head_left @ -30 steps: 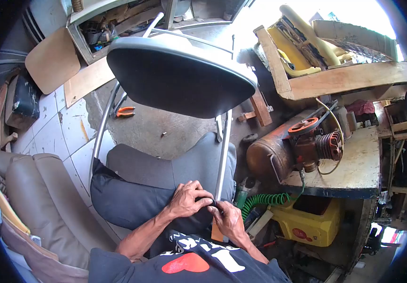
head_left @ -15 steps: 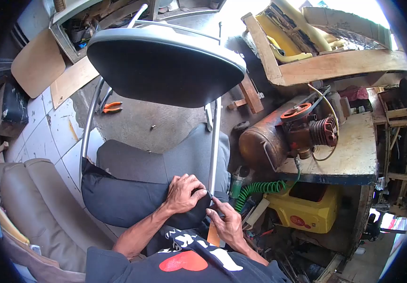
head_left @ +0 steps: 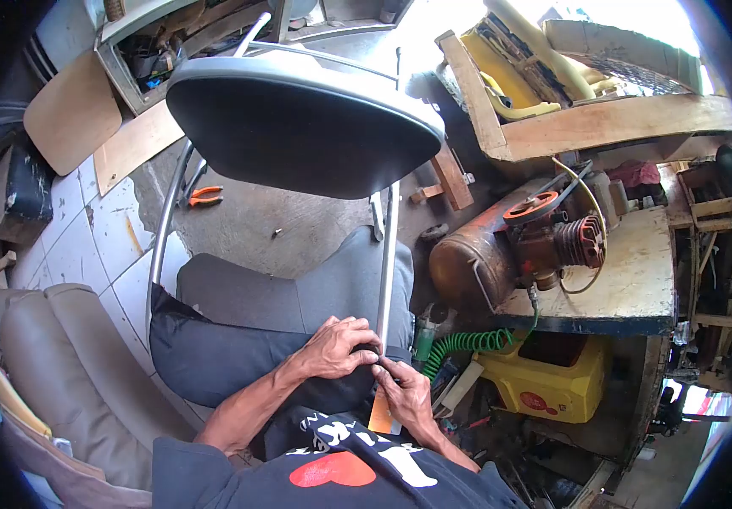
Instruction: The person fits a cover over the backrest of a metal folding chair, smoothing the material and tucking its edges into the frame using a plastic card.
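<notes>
A chair with a metal tube frame [head_left: 389, 254] lies across my lap, its padded seat [head_left: 306, 127] facing away at the top. Black fabric [head_left: 238, 356] covers the backrest nearest my body. At the right tube, where the fabric's edge meets the metal, my left hand [head_left: 336, 348] is closed with thumb and finger pinching that edge. Just to its right my right hand [head_left: 406, 394] is closed too, thumb and forefinger pinching the same edge. The fingertips of both hands nearly touch. Beneath the right hand an orange strip [head_left: 380, 413] shows.
Orange-handled pliers [head_left: 206, 197] lie on the floor beyond the chair's left tube. To the right stand a rusty air compressor [head_left: 476, 254], a coiled green hose [head_left: 468, 341] and a yellow machine [head_left: 544, 382]. Brown cushions [head_left: 69, 373] are at left; a wooden frame [head_left: 620, 119] stands upper right.
My right hand has moved slightly left and up, closer to my left hand at the fabric edge. The chair sits slightly lower and further right in view.
</notes>
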Demonstrator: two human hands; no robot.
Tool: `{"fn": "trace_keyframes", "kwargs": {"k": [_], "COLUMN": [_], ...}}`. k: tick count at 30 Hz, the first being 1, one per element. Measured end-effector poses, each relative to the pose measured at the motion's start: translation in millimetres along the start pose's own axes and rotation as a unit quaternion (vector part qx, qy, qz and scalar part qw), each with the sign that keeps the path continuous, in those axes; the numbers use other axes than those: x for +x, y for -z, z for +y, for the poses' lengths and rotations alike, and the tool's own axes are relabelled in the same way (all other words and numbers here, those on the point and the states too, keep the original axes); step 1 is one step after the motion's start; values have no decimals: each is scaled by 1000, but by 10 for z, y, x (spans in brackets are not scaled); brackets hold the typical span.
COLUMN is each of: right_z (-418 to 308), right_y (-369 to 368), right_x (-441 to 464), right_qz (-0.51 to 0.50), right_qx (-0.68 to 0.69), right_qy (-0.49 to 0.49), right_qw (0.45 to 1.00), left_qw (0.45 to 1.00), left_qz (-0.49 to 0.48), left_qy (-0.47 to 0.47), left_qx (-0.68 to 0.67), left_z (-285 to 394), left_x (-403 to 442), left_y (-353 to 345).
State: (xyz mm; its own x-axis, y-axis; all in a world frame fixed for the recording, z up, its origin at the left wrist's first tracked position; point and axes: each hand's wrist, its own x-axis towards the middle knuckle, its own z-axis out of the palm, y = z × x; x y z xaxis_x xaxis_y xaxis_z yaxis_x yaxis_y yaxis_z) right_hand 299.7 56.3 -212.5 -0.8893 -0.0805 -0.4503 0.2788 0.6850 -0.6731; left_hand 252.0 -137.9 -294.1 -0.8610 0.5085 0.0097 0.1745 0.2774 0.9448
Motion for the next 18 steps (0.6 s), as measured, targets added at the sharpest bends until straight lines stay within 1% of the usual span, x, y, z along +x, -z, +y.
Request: {"fn": "trace_keyframes", "kwargs": {"k": [1,2,3,5,6,7,9,10,12,13,16,17,18], "right_z": [-6,10,2,-41,-85,-101,-122,-110,-54,-23,29,33,-4], "right_y": [-5,-31,-31,-35,-36,-40,-45,-49,-75,-95,-125,-113,-102], "right_x": [26,31,13,40,29,-3,-2,-8,-3,11,50,57,62], "right_qz": [6,31,34,59,73,72,110,112,108,106,100,88,89], "right_qx": [-10,-13,-12,-107,-121,-120,-92,-92,-66,-52,-47,-37,-34], "right_qy": [16,57,56,128,135,133,138,135,114,105,93,96,104], "right_qw": [1000,998,998,984,981,981,980,980,985,987,990,991,990], "left_qw": [1000,1000,999,999,999,999,997,997,994,995,988,989,988], "left_qz": [-1,13,26,19,11,10,33,31,71,67,138,134,139], "left_qy": [-5,-20,-33,-37,-36,-35,-66,-67,-77,-78,-55,-58,-39], "left_qx": [3,2,-2,3,3,2,2,0,15,15,32,32,55], "left_z": [-47,-85,-80,-83,-77,-88,-124,-112,-76,-91,-38,-8,9], "left_x": [21,21,7,19,9,-9,23,22,13,14,-20,-31,-30], "left_y": [-9,-29,-49,-31,-32,-56,-68,-72,-78,-108,-187,-196,-200]}}
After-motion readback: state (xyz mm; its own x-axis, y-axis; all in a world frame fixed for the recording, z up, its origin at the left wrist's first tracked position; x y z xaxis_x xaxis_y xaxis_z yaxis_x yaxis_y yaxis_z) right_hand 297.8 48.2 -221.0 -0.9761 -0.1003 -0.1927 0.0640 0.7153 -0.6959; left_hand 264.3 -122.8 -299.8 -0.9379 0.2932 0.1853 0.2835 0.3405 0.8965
